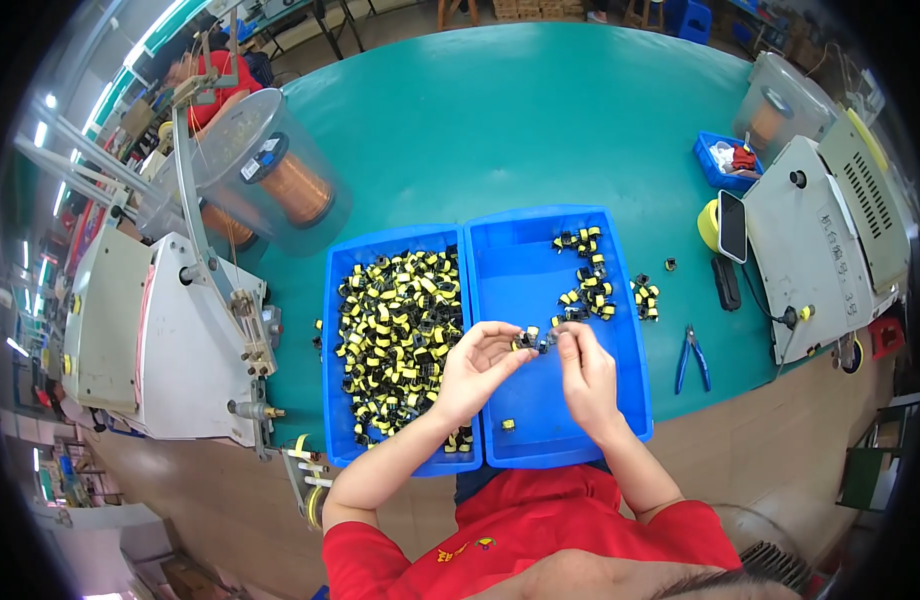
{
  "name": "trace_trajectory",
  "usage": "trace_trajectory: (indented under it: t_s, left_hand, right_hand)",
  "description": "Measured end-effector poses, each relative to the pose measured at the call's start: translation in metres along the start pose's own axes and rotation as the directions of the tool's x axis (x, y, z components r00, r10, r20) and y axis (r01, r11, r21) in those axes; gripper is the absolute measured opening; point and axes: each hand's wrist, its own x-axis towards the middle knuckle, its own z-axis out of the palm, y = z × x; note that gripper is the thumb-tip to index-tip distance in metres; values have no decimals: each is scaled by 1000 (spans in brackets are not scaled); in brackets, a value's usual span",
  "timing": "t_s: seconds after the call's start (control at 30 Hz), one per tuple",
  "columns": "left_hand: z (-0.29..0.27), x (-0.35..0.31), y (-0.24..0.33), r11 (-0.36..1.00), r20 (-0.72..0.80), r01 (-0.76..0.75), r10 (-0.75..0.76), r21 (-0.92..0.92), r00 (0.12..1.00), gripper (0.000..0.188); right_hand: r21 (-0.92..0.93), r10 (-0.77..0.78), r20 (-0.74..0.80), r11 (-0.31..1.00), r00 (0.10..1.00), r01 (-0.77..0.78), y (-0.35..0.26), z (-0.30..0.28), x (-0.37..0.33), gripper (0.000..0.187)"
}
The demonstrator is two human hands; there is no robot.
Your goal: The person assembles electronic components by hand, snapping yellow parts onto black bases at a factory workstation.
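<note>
Over the right-hand blue tray [510,270], my left hand [475,375] pinches a small wire-wound coil bobbin [527,340], black with yellow tape. Close beside it, my right hand [590,385] has thumb and fingers pressed together at the bobbin's right side; what they grip is too small to make out. The left-hand blue tray [333,400] is heaped with similar bobbins [395,320]. Along the right tray's far right side lies a loose cluster of bobbins [590,292], and a single bobbin [508,425] rests near its front edge.
Blue-handled nippers [691,362] and a few bobbins [644,300] lie right of the trays on the green tabletop [460,120]. Grey machines [195,340] flank both sides. A copper wire spool [298,190] stands inside a clear cylinder at left. Far right sits a blue basket [715,172].
</note>
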Motion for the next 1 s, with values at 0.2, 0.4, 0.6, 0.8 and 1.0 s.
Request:
trace_trajectory:
  t_s: [0.2, 0.4, 0.6, 0.8, 1.0]
  left_hand:
    - [-14, 4, 2, 867, 158, 295, -252, -401, 955, 42]
    - [-15, 6, 9, 828, 244, 335, -247, -450, 938, 42]
    - [-19, 5, 10, 829, 307, 358, -239, -430, 921, 50]
    - [-26, 5, 12, 804, 346, 358, -204, -475, 916, 51]
    - [-38, 9, 25, 869, 308, 346, -241, -355, 920, 42]
  right_hand:
    - [-235, -108, -286, 971, 952, 40, 18, -32, 12, 23]
    - [-685, 257, -307, 609, 916, -400, 71, -91, 15, 20]
    - [-672, 320, -233, 630, 919, -389, 119, -91, -3, 21]
    - [-619, -252, 35, 754, 967, 219, 38, -44, 2, 16]
    - [-261, -287, 809, 607, 514, 750, 41, 22, -22, 27]
